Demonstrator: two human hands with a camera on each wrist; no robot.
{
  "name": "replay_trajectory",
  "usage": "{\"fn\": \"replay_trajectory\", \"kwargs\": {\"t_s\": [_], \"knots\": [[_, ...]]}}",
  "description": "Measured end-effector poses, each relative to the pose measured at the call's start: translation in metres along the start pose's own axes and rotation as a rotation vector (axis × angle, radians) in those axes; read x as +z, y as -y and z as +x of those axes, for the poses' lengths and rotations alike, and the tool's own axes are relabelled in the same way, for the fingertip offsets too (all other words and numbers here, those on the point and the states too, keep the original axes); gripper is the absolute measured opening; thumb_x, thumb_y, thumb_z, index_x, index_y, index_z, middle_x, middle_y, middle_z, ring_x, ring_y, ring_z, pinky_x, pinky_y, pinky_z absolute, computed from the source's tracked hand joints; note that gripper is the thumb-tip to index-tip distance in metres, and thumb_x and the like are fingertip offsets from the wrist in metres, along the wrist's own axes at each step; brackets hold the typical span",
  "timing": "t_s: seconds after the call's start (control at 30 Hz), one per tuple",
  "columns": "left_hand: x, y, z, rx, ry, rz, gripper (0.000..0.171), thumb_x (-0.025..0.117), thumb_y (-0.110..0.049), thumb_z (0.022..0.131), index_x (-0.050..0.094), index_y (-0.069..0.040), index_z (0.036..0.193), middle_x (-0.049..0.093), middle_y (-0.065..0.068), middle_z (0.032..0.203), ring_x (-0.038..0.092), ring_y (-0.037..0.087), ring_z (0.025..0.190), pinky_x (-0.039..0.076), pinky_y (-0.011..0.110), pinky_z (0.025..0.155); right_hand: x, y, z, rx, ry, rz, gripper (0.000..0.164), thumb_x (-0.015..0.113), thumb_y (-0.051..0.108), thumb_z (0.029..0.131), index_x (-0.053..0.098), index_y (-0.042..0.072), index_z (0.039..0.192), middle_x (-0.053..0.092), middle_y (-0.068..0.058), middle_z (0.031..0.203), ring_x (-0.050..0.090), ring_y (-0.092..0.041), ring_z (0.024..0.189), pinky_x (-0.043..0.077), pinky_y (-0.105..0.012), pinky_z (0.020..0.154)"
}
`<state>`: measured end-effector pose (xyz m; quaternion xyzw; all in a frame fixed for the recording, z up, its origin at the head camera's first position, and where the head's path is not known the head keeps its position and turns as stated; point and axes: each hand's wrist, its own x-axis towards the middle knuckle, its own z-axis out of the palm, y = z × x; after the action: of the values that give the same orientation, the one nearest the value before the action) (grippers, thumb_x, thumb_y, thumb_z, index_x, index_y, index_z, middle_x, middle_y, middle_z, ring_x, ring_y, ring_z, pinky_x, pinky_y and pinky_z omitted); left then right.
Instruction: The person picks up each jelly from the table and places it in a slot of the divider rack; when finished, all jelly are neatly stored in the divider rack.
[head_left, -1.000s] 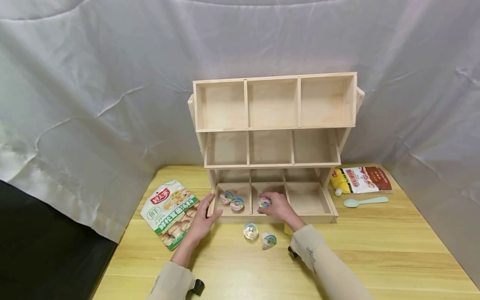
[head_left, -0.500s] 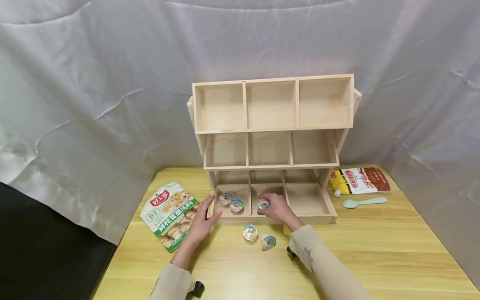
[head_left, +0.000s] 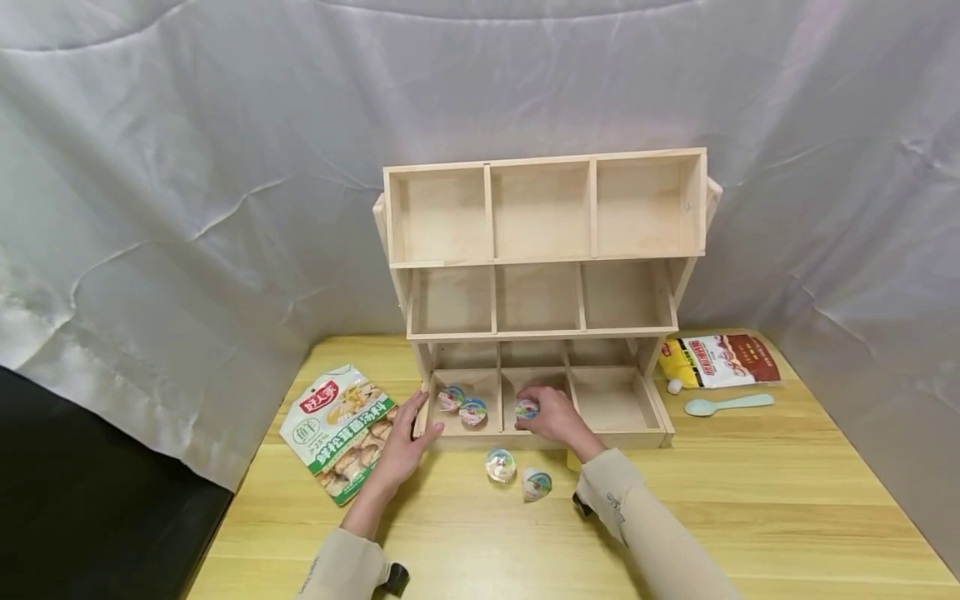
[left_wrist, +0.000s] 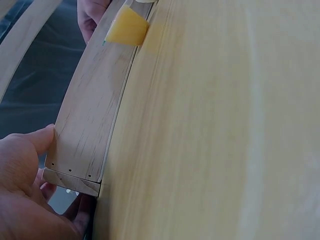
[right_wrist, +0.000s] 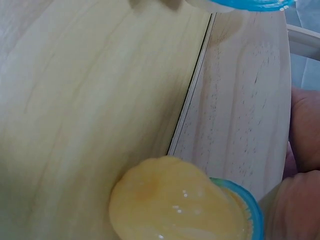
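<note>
In the head view, my right hand (head_left: 555, 414) pinches a small jelly cup (head_left: 527, 409) inside the bottom middle compartment of the wooden rack (head_left: 542, 335). My left hand (head_left: 401, 446) grips the rack's front left corner, with its thumb at the front board and its fingers round the side, as the left wrist view also shows. Two jelly cups (head_left: 473, 411) sit in the bottom left compartment. On the table before the rack lie a pale jelly cup (head_left: 501, 466) and a tilted one (head_left: 536, 485). A yellow jelly cup (right_wrist: 170, 200) is mostly hidden by the right wrist in the head view.
A green and white food pouch (head_left: 341, 433) lies left of the rack. To the right are a spouted yellow, white and brown pouch (head_left: 723, 361) and a light blue spoon (head_left: 727, 405). Grey cloth (head_left: 187, 208) hangs behind the table (head_left: 750, 500).
The head view has shifted slightly. Both hands stay in place, the right one still holding the jelly cup in the bottom middle compartment.
</note>
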<state>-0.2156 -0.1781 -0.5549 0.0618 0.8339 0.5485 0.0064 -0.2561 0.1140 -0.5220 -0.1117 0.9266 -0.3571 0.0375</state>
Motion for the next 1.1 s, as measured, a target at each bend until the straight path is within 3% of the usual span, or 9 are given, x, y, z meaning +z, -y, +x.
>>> {"fn": "replay_trajectory", "kwargs": {"t_s": [0.43, 0.77, 1.1], "knots": [[0.0006, -0.001, -0.0007, -0.02, 0.002, -0.012, 0.069, 0.066, -0.025, 0.103, 0.033, -0.015, 0.163, 0.018, 0.011, 0.173, 0.017, 0.04, 0.158, 0.017, 0.058, 0.128, 0.002, -0.0024, -0.0002, 0.002, -0.002, -0.008, 0.052, 0.092, 0.018, 0.078, 0.072, 0.003, 0.124, 0.075, -0.012, 0.113, 0.07, -0.03, 0.103, 0.058, -0.048, 0.094], [0.0005, -0.0041, -0.0012, -0.01, -0.005, -0.021, 0.068, 0.066, -0.024, 0.103, 0.034, -0.012, 0.162, 0.019, 0.015, 0.172, 0.018, 0.044, 0.157, 0.017, 0.063, 0.127, 0.0003, -0.0001, -0.0001, 0.044, 0.02, 0.017, 0.054, 0.092, 0.021, 0.079, 0.072, 0.005, 0.126, 0.075, -0.011, 0.115, 0.07, -0.028, 0.106, 0.057, -0.046, 0.098], [0.0034, -0.0068, -0.0017, -0.016, -0.027, -0.029, 0.069, 0.066, -0.021, 0.102, 0.033, -0.007, 0.161, 0.018, 0.018, 0.171, 0.018, 0.045, 0.157, 0.019, 0.063, 0.127, 0.0008, -0.0014, -0.0002, 0.019, 0.013, 0.025, 0.057, 0.093, 0.024, 0.078, 0.071, 0.005, 0.127, 0.075, -0.011, 0.114, 0.07, -0.026, 0.101, 0.058, -0.046, 0.095]]}}
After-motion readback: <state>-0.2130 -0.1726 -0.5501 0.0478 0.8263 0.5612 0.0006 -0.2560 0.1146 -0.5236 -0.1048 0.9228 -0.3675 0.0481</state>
